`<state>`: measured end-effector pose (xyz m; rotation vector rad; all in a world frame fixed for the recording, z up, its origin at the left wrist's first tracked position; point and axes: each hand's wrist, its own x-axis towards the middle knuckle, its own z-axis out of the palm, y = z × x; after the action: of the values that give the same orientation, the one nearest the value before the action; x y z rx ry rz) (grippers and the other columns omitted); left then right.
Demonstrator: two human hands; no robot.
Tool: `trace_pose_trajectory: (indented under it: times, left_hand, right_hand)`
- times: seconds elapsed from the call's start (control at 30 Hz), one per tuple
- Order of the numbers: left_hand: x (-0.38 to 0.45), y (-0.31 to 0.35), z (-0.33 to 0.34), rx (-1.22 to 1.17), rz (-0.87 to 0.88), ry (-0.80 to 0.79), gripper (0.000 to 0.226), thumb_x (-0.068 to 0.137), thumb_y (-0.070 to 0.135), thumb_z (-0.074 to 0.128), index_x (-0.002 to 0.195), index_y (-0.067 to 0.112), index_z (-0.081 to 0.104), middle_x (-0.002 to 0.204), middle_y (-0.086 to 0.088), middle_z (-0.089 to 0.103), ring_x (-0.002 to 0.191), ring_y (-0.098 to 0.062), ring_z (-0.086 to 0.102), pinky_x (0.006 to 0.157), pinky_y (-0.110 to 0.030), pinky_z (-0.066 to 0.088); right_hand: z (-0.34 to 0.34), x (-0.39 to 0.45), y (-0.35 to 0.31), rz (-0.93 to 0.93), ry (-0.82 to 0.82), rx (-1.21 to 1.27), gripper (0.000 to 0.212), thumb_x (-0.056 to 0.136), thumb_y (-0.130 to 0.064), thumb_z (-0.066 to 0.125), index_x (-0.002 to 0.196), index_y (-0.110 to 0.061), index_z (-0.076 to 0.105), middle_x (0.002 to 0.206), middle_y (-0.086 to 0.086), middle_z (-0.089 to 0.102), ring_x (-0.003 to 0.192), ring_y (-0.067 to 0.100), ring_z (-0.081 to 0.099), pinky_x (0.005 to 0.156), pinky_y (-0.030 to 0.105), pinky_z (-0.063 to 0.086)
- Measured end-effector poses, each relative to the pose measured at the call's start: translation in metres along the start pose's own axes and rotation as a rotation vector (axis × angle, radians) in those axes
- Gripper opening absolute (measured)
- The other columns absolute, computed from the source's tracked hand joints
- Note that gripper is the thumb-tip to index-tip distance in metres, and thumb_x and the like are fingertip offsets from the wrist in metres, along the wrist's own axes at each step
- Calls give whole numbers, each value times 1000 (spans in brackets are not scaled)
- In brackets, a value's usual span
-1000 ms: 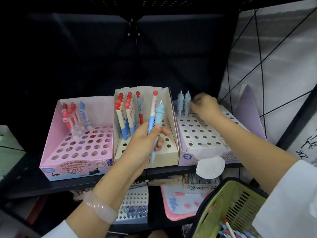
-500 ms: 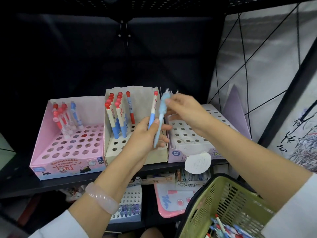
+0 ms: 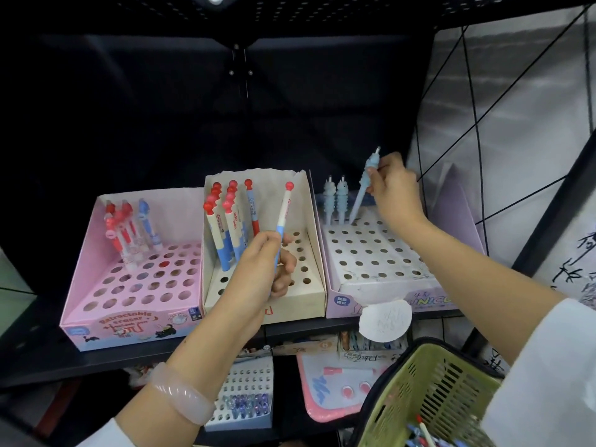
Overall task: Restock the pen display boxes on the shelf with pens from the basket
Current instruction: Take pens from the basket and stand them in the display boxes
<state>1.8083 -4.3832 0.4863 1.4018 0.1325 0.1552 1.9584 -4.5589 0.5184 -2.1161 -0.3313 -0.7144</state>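
Pink box (image 3: 96,301), green basket (image 3: 419,398) (slotted), pale-blue pen (image 3: 362,191).

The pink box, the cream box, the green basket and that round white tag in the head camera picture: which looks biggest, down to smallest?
1. Pink box.
2. Cream box, narrower.
3. Round white tag, clearly smallest.
The green basket is cut off by the frame and nearest the camera, so it cannot be ranked.

I see a black metal shelf (image 3: 354,322) set deep in a dark unit, its black back panel (image 3: 161,108) swallowing most of the light. Overhead sits a perforated black panel (image 3: 322,11). To my right stands a grey wall (image 3: 516,91) crossed by thin black wires (image 3: 477,101), with dark brush lettering (image 3: 577,253) low on it. A lower shelf level (image 3: 283,398) shows beneath, dimly lit.
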Motion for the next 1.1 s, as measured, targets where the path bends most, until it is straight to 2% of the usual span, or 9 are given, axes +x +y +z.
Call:
trace_pose_trajectory:
  times: [0.23, 0.4, 0.47, 0.57, 0.63, 0.7, 0.9, 1.0, 1.1]
  left_hand:
    - [1, -1, -1, 20, -20, 5, 16, 100, 20, 38, 91, 18, 50, 55, 2, 56, 40, -9, 39, 38, -18, 33]
    - [1, -1, -1, 39, 11, -11, 12, 99, 17, 40, 91, 17, 50, 56, 4, 60, 42, -9, 44, 41, -20, 37]
    - [-2, 0, -1, 35, 31, -19, 11, 98, 16, 42, 93, 16, 51, 57, 6, 62, 45, -9, 48, 42, -21, 40]
    - [-6, 2, -4, 22, 47, -2, 11, 97, 14, 44, 93, 15, 54, 60, 6, 65, 49, -9, 55, 46, -20, 46]
    - [-8, 4, -5, 18, 53, 16, 12, 97, 13, 45, 94, 14, 56, 61, 7, 67, 50, -9, 57, 48, -20, 48]
    - [-11, 7, -5, 9, 67, 23, 12, 97, 12, 45, 94, 14, 57, 61, 7, 67, 50, -9, 57, 47, -19, 48]
    - [-27, 16, -13, 28, 124, 19, 13, 97, 15, 46, 95, 17, 58, 64, 6, 68, 53, -8, 60, 51, -19, 50]
    - [-36, 22, -29, 151, 194, 55, 13, 96, 19, 49, 97, 28, 58, 81, 9, 69, 68, -3, 65, 55, -13, 49]
    - [-46, 26, -66, 586, 359, 133, 22, 93, 28, 52, 113, 36, 50, 105, 24, 56, 95, 6, 54, 75, -6, 41]
  right_hand:
    - [7, 4, 12, 49, -121, -83, 25, 97, -21, 48, 108, 1, 47, 92, 21, 66, 83, 34, 64, 78, 47, 52]
    - [15, 10, 14, 82, -277, -194, 21, 96, -22, 49, 100, -1, 49, 91, 21, 65, 74, 31, 62, 66, 40, 53]
    - [20, 7, 17, 133, -365, -211, 23, 96, -21, 48, 104, 0, 50, 97, 22, 65, 83, 33, 63, 75, 43, 53]
    - [19, -2, 15, 181, -324, -242, 26, 95, -22, 51, 108, 0, 51, 99, 18, 64, 87, 29, 61, 71, 32, 47]
    - [12, -8, -1, 107, -169, -256, 26, 92, -23, 55, 109, -4, 54, 98, 12, 64, 83, 23, 58, 68, 26, 40]
    - [5, -18, -31, 21, -104, -110, 23, 91, -28, 56, 104, -9, 62, 92, 2, 65, 76, 11, 55, 65, 18, 40]
    - [1, -80, -110, 24, -709, 379, 18, 92, -26, 56, 78, -22, 67, 77, -4, 64, 69, 0, 57, 63, 12, 50]
    - [7, -85, -126, 33, -622, 468, 15, 94, -18, 53, 82, -18, 62, 77, -5, 65, 63, -5, 59, 60, 10, 49]
    - [15, -81, -137, 21, -444, 489, 14, 97, -17, 47, 85, -22, 52, 80, -3, 63, 66, 1, 62, 60, 15, 52]
